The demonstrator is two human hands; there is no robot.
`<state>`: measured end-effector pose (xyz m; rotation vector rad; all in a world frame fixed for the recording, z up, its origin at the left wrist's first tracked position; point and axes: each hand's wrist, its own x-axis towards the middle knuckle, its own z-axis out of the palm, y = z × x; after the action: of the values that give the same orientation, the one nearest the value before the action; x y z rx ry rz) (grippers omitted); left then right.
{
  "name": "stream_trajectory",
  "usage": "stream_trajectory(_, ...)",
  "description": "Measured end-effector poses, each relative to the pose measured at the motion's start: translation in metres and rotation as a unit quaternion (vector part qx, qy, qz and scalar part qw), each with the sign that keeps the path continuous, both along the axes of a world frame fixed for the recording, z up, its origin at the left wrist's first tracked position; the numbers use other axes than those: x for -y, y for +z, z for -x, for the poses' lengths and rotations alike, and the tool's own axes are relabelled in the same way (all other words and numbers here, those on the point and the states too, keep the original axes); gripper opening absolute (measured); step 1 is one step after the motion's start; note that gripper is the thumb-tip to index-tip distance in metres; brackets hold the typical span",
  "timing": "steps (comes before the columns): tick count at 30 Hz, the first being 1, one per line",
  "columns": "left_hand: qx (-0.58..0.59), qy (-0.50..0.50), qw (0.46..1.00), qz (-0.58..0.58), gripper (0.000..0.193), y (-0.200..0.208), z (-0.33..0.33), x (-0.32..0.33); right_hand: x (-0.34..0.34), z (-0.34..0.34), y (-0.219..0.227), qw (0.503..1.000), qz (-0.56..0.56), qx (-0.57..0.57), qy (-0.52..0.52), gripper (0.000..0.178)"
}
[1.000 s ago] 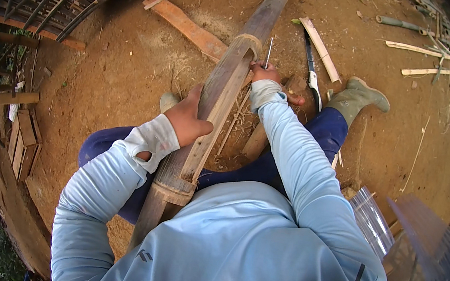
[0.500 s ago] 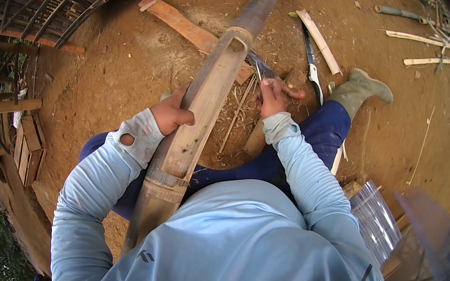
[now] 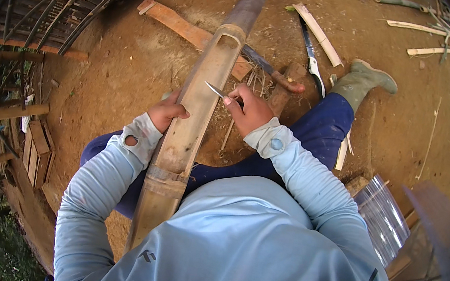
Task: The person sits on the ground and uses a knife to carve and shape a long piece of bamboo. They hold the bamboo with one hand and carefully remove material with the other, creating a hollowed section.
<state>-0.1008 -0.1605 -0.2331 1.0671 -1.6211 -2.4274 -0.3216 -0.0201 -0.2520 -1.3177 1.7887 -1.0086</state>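
A thick bamboo pole [image 3: 185,126] lies lengthwise across my lap and runs away to the far side. One section of it is cut open along the top, showing the pale hollow inside. My left hand [image 3: 167,111] is closed around the left edge of that opening, with the thumb over the rim. In my right hand [image 3: 249,110] is a small pointed knife [image 3: 215,89]. Its blade points left and lies over the right edge of the cut-out; whether it touches the bamboo I cannot tell.
A machete [image 3: 272,69] with a brown handle rests by a wood block [image 3: 286,89], right of the pole. Beyond are an orange-brown plank [image 3: 175,22], a saw [image 3: 312,61] and a bamboo strip [image 3: 317,34]. Clear corrugated sheets [image 3: 380,220] stand at right, a wooden crate [image 3: 38,154] at left.
My right hand has moved left and nearer, bringing the knife from beside the machete to over the pole's opening. My left hand stays on the pole's edge.
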Motion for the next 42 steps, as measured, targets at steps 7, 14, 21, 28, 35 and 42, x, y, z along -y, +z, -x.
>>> stream_trajectory(7,0.067,-0.009,0.995,0.080,0.087,-0.016,-0.008,0.002,-0.003,-0.007,0.002,1.000,0.009,0.008,0.002,0.032)
stream_trajectory(14,0.080,-0.015,0.993,0.080,0.086,-0.013,-0.005,0.001,-0.003,-0.013,0.002,0.999,-0.003,-0.026,-0.020,0.031)
stream_trajectory(21,0.077,-0.036,0.988,0.129,0.086,-0.021,-0.008,0.001,-0.005,-0.015,-0.007,0.999,0.008,-0.016,-0.037,0.030)
stream_trajectory(28,0.057,0.001,0.989,0.136,0.081,-0.010,-0.002,-0.004,-0.010,-0.018,-0.010,0.999,-0.006,0.016,-0.046,0.032)
stream_trajectory(35,0.067,0.002,0.989,0.128,0.081,-0.011,-0.004,-0.004,-0.006,-0.016,-0.008,0.999,-0.017,-0.003,-0.051,0.032)
stream_trajectory(42,0.063,-0.003,0.995,0.081,0.081,-0.009,-0.004,0.000,0.008,-0.009,-0.005,0.997,-0.020,0.004,-0.075,0.030)
